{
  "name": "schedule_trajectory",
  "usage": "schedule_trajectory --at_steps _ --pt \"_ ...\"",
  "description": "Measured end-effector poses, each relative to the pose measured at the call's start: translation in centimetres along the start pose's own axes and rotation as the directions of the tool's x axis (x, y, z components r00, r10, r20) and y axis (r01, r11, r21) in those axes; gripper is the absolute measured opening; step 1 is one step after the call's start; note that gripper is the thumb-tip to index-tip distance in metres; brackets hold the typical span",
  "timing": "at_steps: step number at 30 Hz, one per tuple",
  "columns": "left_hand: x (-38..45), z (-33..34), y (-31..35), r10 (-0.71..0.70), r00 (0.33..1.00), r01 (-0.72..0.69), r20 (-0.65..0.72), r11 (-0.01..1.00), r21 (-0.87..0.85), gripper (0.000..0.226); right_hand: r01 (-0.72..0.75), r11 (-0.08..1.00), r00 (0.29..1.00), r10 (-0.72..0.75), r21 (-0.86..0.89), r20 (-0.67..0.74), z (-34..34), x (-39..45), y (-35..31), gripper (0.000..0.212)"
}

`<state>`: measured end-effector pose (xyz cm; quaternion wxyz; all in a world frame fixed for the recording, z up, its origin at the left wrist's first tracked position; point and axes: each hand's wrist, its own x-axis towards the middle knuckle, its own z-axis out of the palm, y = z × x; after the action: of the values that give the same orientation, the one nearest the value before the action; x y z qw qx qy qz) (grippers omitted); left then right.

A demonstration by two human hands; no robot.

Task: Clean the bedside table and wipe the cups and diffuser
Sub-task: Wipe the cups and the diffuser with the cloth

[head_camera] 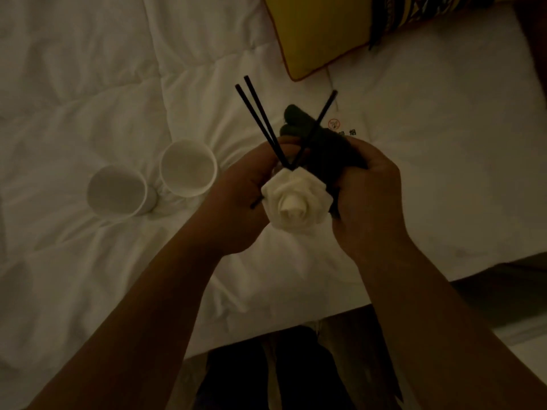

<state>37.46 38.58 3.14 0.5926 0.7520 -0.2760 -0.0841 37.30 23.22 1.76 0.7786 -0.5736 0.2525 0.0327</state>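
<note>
- The left hand (pixel 236 202) is gripping one reed diffuser (pixel 291 199) topped by a cream, rose-shaped flower, its fingers curling closed around the part under the bloom; the vessel itself is hidden by the hand.
- Three thin black reed sticks (pixel 260 116) are fanning up and away from the left hand's fingertips: two running nearly parallel toward the far left, one crossing them toward the far right.
- The right hand (pixel 367 199) is clenching one dark, bunched cleaning cloth (pixel 313 137), pressing it against the far right side of the flower, right beside the left hand's fingertips.
- Two white, round ceramic cups (pixel 118 190) are sitting upright and open-mouthed on the rumpled white quilted duvet (pixel 88 69), just to the left of the left hand, touching or nearly touching each other.
- One mustard-yellow cushion (pixel 313 34) is lying beyond both hands, on the far right.
- One small printed red emblem (pixel 334 124) is showing on the white bedding just beyond the right hand.
</note>
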Motion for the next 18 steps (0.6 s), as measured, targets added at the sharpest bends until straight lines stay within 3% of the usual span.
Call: schedule_trajectory --at_steps 3,4,7,8,11,13,14,18 --pt "-0.4 -0.5 -0.8 -0.180 0.984 0.180 0.005 0.981 -0.077 0.061 -0.167 0.972 0.986 0.165 0.162 0.030 0.0 0.1 0.0 0.044" --pt "-0.7 -0.4 -1.3 -0.253 0.967 0.251 -0.012 0.964 -0.092 0.063 -0.176 0.972 0.984 0.173 0.154 0.030 -0.1 -0.1 0.1 0.042" --pt "-1.1 0.2 -2.5 -0.435 0.901 0.428 0.011 0.882 -0.199 0.023 -0.117 0.988 0.990 0.109 0.100 0.086 -0.1 -1.2 0.3 0.041" --pt "-1.1 0.2 -2.4 -0.467 0.884 0.447 -0.037 0.864 -0.232 0.025 -0.090 0.991 0.990 0.078 0.096 0.119 -0.1 -1.6 0.5 0.043" --pt "-0.3 0.8 -1.8 -0.440 0.891 0.406 -0.111 0.882 -0.239 0.029 -0.002 0.999 0.986 -0.005 0.040 0.166 -0.1 -2.5 0.8 0.036" --pt "0.0 1.1 -1.0 -0.325 0.935 0.308 -0.144 0.942 -0.133 0.039 0.070 0.993 0.991 -0.059 -0.092 0.118 -0.1 -2.8 0.8 0.026" --pt "0.1 1.1 -0.7 -0.316 0.939 0.293 -0.134 0.941 -0.168 0.039 0.090 0.987 0.993 -0.078 -0.134 0.093 0.0 -3.0 0.7 0.025" --pt "-0.5 1.3 -1.4 -0.329 0.924 0.282 -0.197 0.931 -0.232 0.046 0.047 0.999 0.999 -0.047 -0.020 0.008 0.5 -3.1 0.8 0.023"
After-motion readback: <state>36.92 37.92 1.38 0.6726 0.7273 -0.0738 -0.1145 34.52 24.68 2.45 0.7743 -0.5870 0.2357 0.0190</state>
